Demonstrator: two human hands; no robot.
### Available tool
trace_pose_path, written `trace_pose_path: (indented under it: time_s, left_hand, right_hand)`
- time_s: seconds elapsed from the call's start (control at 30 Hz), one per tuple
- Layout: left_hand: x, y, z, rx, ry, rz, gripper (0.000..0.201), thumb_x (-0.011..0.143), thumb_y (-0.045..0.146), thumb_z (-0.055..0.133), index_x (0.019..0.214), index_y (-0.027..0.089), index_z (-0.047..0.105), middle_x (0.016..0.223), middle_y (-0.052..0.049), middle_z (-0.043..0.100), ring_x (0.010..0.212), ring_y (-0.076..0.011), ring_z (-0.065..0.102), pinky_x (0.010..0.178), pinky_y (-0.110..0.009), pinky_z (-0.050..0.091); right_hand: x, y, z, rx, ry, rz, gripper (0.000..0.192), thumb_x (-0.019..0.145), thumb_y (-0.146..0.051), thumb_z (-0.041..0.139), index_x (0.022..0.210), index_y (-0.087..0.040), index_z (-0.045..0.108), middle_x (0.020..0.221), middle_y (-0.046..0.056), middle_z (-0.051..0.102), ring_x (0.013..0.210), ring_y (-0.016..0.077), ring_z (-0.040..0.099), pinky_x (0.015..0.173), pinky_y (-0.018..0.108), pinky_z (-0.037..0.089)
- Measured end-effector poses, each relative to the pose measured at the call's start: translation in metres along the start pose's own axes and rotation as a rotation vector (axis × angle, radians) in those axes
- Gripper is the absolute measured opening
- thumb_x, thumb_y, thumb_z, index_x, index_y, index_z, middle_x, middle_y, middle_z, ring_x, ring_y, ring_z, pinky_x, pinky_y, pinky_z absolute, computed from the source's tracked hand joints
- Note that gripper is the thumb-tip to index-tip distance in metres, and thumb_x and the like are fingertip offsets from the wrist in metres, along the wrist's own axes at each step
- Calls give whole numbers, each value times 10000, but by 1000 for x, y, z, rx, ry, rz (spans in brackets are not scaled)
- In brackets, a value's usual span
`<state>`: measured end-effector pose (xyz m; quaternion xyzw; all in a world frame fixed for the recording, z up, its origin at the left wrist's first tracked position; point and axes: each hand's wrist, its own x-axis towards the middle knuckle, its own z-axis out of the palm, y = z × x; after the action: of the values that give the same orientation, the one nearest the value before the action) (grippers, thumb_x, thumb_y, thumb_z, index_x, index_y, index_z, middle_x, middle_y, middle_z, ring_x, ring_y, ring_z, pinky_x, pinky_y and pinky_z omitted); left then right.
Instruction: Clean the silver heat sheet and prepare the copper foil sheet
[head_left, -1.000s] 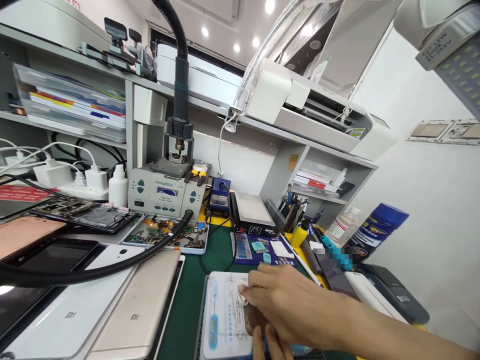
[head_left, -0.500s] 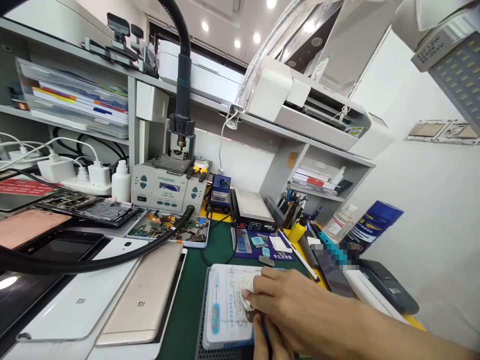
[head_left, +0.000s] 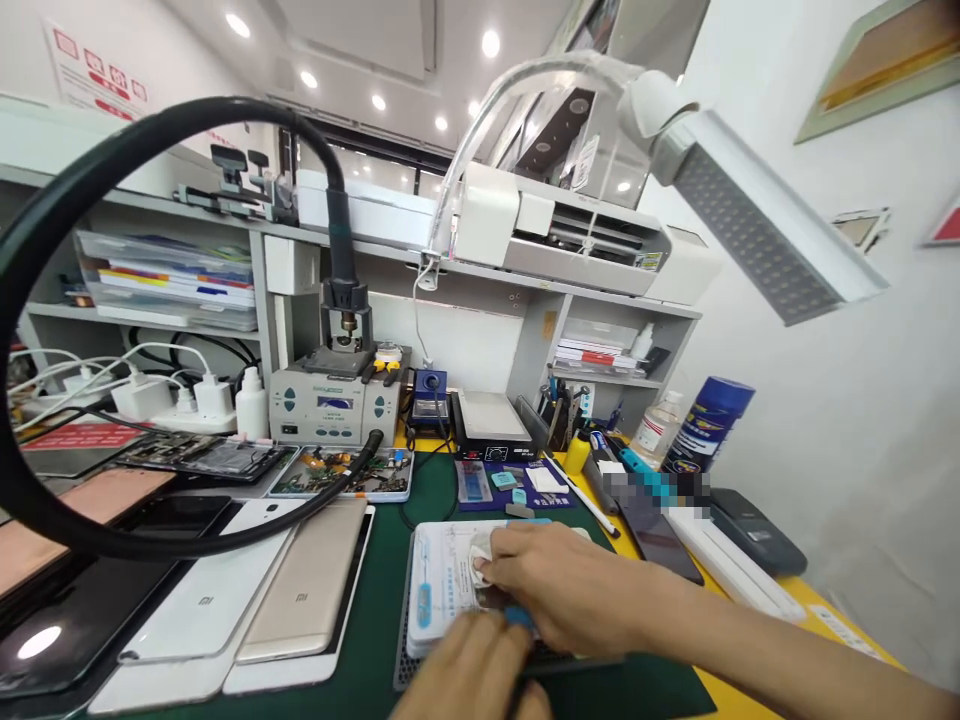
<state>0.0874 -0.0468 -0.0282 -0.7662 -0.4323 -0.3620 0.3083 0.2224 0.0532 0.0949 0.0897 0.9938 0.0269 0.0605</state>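
Observation:
My right hand (head_left: 559,585) pinches a folded white wipe (head_left: 480,562) and presses it on top of a flat white case (head_left: 431,560) with blue print. A small dark patch shows under its fingers; what it is I cannot make out. In front of the case is my left hand (head_left: 469,670), smeared by motion, with its fingertips close to the near edge and a bit of blue beside them. Whether it holds anything is hidden. The case lies on a dark perforated pad (head_left: 405,660) over a green mat (head_left: 367,610).
Phones with back covers (head_left: 292,600) lie at left, under a looping black hose (head_left: 180,545). Behind stand a tray of circuit parts (head_left: 409,480), a hot-air station (head_left: 300,410) and a heating plate (head_left: 491,420). Bottles and a blue spray can (head_left: 709,425) are at right.
My left hand has come back toward me from beneath the right hand to the case's near edge. My right hand stays on the wipe. The head view has tilted up and shifted right.

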Motion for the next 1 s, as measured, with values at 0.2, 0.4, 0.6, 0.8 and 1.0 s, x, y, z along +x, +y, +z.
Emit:
trace_pose_path:
  time_s: [0.2,0.4,0.6,0.8,1.0]
  left_hand:
    - [42,-63,-54,-418,-509,-387,529,819,106,468,1340,193,476,1311,-112,609,1225,-250,573,1040,-434,490]
    - [45,-78,-36,-425,-587,-319,547,825,87,454,1361,191,490,1264,-101,625,1222,-247,555,1066,-433,460]
    - [42,-75,-39,-442,-587,-274,496,831,52,421,1284,207,553,1198,-80,631,1159,-222,556,1048,-402,459]
    - [42,-69,-48,-454,-531,-235,474,832,3,393,1160,265,614,1121,-18,652,1114,-191,545,995,-355,475]
    - [32,-70,-44,-473,-458,-209,333,899,76,386,1007,274,632,1246,13,652,1215,-202,488,1051,-383,451]
  right_hand:
    - [-3,3,9,3,80,14,130,886,-112,523,817,-172,616,853,40,622,747,174,575,586,258,347]
    - [-8,-15,11,-51,135,-13,199,789,-96,587,970,-108,670,1114,129,657,957,246,605,811,319,448]
    - [-19,-35,13,-108,120,-6,254,811,-152,607,1051,-90,662,1013,128,669,966,261,585,817,349,466]
    - [-34,-33,17,-103,107,65,249,824,-173,586,1058,-120,649,993,102,652,911,258,578,808,372,473]
    - [-53,-28,17,-47,43,184,310,796,-112,561,1094,-129,641,1004,99,643,928,256,584,823,368,485]
